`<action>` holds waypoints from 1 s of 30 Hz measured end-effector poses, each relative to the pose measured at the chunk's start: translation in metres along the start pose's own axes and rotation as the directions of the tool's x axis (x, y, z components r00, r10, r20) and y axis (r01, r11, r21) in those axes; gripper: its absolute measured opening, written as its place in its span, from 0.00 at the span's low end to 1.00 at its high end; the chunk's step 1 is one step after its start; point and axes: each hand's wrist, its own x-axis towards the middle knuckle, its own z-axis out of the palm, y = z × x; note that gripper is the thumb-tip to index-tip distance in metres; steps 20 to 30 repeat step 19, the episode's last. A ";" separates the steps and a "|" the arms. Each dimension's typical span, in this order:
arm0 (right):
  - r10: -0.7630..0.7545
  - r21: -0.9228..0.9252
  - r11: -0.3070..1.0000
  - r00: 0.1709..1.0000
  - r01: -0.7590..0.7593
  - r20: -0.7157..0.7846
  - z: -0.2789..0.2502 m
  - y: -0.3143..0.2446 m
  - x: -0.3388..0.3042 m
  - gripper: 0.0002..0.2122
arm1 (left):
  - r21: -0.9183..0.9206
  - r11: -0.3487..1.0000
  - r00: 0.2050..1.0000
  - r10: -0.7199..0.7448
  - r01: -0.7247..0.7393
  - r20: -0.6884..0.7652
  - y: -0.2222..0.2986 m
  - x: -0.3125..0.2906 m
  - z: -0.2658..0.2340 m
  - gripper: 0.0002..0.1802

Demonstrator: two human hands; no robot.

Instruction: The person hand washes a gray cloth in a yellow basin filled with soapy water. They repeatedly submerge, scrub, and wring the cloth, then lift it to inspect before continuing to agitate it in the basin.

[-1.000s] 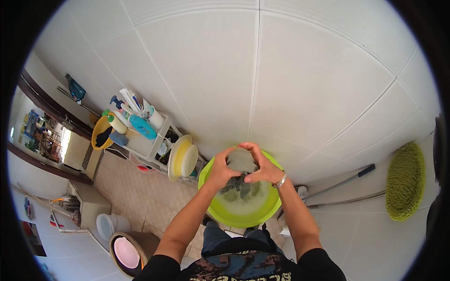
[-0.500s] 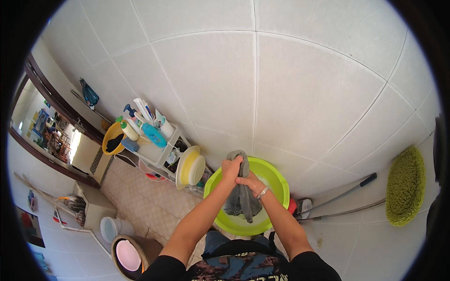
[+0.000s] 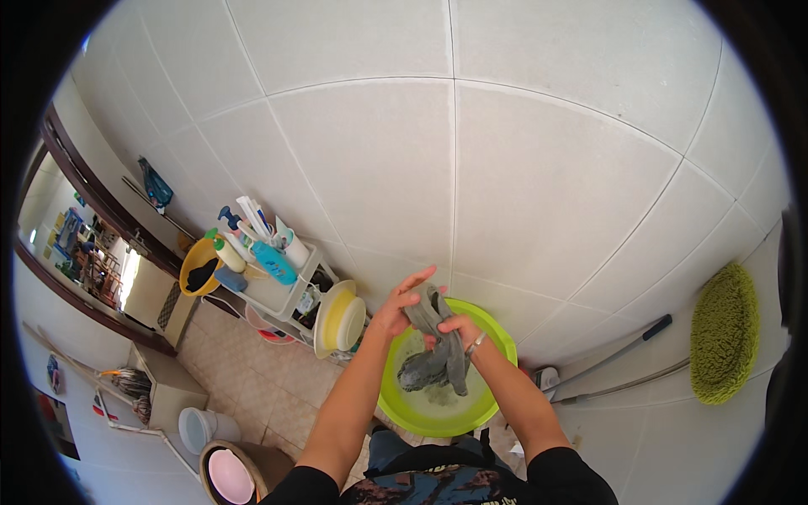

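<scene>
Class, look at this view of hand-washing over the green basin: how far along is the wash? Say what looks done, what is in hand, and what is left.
Done: the grey cloth looks wet and hangs limp, lifted above the green basin. In hand: the left hand and right hand both have a grip on its top, the rest trailing into the basin. Left: probably wringing; the cloth still hangs long, not twisted tight.

The tiled floor (image 3: 278,396) carries a lime-green basin (image 3: 497,337); beside it stand a white rack (image 3: 286,290) and a white bucket (image 3: 195,427).
</scene>
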 end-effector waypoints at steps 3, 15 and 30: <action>0.038 0.061 0.997 0.991 -0.046 0.131 0.003 -0.004 0.006 0.26 | 0.066 0.995 0.992 0.064 -0.071 0.105 0.006 0.015 0.003 0.24; 0.055 -0.156 0.984 0.982 -0.083 -0.178 0.063 -0.008 -0.004 0.16 | -0.047 0.992 0.973 -0.126 0.120 -0.195 0.008 0.003 -0.009 0.08; -0.058 -0.369 0.928 0.963 -0.044 -0.263 0.075 -0.007 -0.001 0.15 | 0.079 0.985 0.954 -0.130 0.156 -0.269 0.004 0.002 -0.021 0.08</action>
